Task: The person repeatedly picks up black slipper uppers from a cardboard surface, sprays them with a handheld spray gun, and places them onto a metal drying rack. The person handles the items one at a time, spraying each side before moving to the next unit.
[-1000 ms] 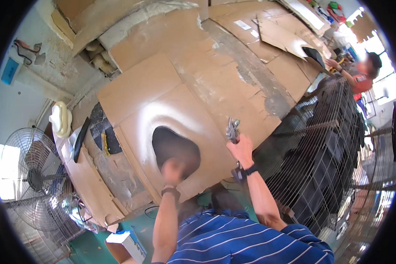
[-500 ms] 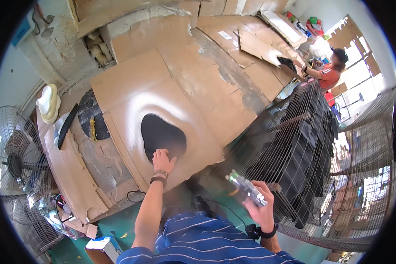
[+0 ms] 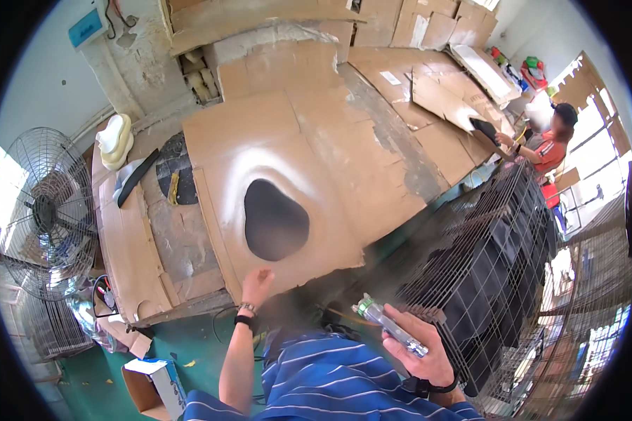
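floor fan point(image 3: 45, 214), wire cage point(image 3: 491, 259)

Pale blue-white wall point(image 3: 42, 77) upper left, cracked plaster column point(image 3: 130, 49) beside it. Round metal-caged pedestal fan point(image 3: 45, 210) at left edge. Green painted floor point(image 3: 189, 351) lower left. Bright daylight through window point(image 3: 597, 133) at right. Black wire-mesh cage racks point(image 3: 498, 252) right of centre.

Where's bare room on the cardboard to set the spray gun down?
Bare cardboard lies right of the black piece, up to the worn strip. Left, beside the dark mat, is cluttered. The wire cage crowds the right hand.
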`<state>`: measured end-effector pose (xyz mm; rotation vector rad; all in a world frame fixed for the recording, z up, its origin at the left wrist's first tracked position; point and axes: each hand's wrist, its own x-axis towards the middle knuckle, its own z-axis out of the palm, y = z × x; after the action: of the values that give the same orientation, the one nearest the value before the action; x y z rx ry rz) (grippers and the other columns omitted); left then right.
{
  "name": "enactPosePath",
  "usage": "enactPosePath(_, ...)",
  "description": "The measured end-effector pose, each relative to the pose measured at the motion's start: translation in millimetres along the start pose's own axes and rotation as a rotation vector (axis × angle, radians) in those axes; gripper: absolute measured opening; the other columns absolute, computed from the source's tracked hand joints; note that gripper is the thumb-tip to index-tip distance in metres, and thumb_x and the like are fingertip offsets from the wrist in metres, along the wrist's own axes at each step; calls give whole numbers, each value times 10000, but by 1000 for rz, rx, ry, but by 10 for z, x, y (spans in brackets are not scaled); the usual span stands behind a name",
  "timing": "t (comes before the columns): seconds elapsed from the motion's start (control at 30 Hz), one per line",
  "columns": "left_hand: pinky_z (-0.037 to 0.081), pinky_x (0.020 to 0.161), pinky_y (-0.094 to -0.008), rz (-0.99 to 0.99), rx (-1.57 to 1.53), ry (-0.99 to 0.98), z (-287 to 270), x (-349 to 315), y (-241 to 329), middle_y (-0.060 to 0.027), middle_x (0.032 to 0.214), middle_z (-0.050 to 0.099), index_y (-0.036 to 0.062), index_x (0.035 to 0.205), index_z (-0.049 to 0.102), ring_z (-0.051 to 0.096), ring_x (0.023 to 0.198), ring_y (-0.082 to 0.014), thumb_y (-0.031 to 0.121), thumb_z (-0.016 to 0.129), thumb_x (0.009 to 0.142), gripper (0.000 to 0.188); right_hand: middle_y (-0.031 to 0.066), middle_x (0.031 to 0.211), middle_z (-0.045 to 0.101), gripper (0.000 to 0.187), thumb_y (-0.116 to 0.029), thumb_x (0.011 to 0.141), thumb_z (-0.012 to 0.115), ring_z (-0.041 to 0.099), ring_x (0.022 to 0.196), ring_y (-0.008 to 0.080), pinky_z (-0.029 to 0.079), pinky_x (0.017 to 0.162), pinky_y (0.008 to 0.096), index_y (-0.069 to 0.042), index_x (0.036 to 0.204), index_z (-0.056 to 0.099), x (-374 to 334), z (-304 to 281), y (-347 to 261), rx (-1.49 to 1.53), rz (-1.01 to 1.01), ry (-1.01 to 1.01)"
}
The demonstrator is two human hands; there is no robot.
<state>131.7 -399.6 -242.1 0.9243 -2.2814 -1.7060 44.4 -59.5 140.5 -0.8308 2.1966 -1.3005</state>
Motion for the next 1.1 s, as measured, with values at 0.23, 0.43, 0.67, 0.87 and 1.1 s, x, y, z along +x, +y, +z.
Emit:
enactPosePath(0.23,576,789,-344,-370,-32,80,-292,-1093,-598,-116,904,777,29,1072,735,750,834,-211,249,737,873,296,206,1066,680,633,33,840,737,690,852,335,551,777,356,26,1440,535,-55,-119,130,-69,0,51)
enactPosePath(0.43,605,762,-332,-625,195,146,-335,-1810,-1772,-94,858,770,24,1039,760,754,797,-186,242,734,843,294,192,1045,700,605,4,835,762,707,866,340,559,775,366,14,1409,569,-256,-133,151,-100,64,-70)
enactPosePath(0.67,624,624,-370,-962,-107,107,-316,-2043,-1905,-100,855,758,11,1101,746,758,760,-220,167,707,872,279,197,1018,689,623,22,831,764,688,816,328,549,734,349,17,1420,559,-3,69,96,-63,-49,6)
enactPosePath(0.87,613,615,-341,-806,-30,56,-318,-1853,-1712,-111,847,757,-4,1105,742,751,731,-207,151,700,878,278,162,942,683,544,17,848,754,673,772,249,527,712,312,30,1370,602,-69,25,147,-127,-21,196)
enactPosePath(1.1,617,625,-340,-848,-95,81,-235,-1725,-1752,-101,862,762,10,1089,752,751,728,-195,170,693,881,269,180,958,696,533,-30,851,768,688,795,269,534,721,330,17,1361,618,-326,-77,150,-40,131,-9)
